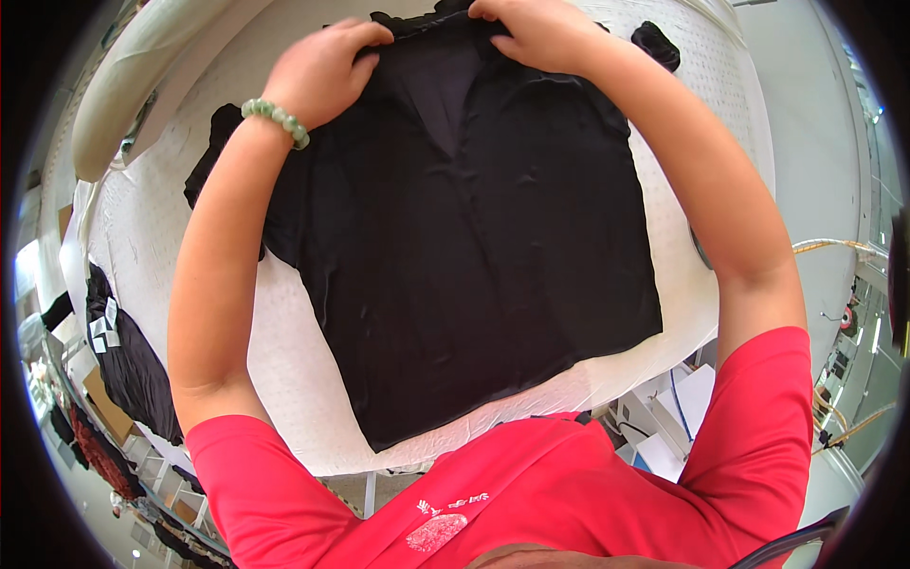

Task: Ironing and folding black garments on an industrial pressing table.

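A black V-neck blouse (493, 247) lies spread on a white padded ironing table (289, 351), its hem toward me and its neckline at the far side. My left hand (324, 66), below a wrist with a green bead bracelet (276, 120), pinches the left side of the collar. At the right side of the neckline, my right hand (537, 30) grips the collar edge between thumb and fingers. Both hands are closed on the cloth. One sleeve lies bunched beyond my left forearm; a gathered black cuff (656, 45) shows past my right forearm.
A padded cream arm (118, 100) rises at the table's far left. Another black garment (128, 365) with white tags hangs at the left edge. White boxes (684, 408) stand under the table at right, and a yellowish hose (834, 245) runs beside my right elbow.
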A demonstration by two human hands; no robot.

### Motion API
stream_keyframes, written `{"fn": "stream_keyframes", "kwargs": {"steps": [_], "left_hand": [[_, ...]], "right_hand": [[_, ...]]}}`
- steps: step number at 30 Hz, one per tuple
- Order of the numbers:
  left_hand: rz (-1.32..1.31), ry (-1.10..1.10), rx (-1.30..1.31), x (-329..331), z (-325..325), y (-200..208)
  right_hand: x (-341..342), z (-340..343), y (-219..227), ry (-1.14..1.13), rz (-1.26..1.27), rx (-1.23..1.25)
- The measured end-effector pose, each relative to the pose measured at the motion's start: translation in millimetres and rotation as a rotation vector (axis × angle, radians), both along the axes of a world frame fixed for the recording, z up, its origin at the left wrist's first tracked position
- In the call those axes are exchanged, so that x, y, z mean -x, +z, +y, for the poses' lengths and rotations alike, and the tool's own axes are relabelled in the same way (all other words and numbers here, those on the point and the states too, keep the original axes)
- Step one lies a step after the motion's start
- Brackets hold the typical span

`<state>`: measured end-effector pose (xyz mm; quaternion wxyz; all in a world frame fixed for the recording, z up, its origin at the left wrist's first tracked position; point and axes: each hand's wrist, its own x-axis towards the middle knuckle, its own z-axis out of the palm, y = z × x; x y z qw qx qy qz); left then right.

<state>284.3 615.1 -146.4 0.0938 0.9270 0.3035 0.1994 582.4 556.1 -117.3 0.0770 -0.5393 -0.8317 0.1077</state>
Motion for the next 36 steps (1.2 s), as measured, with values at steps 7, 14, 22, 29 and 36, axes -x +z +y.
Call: {"fn": "stream_keyframes", "kwargs": {"steps": [7,14,22,29,36], "left_hand": [[0.36,0.133,0.443,-18.0,2.1,14.8],[-0.103,0.225,0.22,-24.1,-3.6,-30.2],[-0.33,0.246,-0.042,-17.6,-147.2,-16.0],[-0.106,0.389,0.343,80.9,-445.0,20.1],[-0.13,1.209,0.665,155.8,-595.3,18.3]], "right_hand": [[-7.2,12.6,-28.7,-0.071,0.248,-0.01],[25.4,11.5,-29.1,-0.144,0.345,-0.044],[56.2,-104.3,-28.1,-0.211,0.262,-0.474],[-20.3,-382.8,-9.9,-0.54,0.225,-0.195],[-92.5,-592.5,-10.4,-1.27,0.465,0.391]]}}
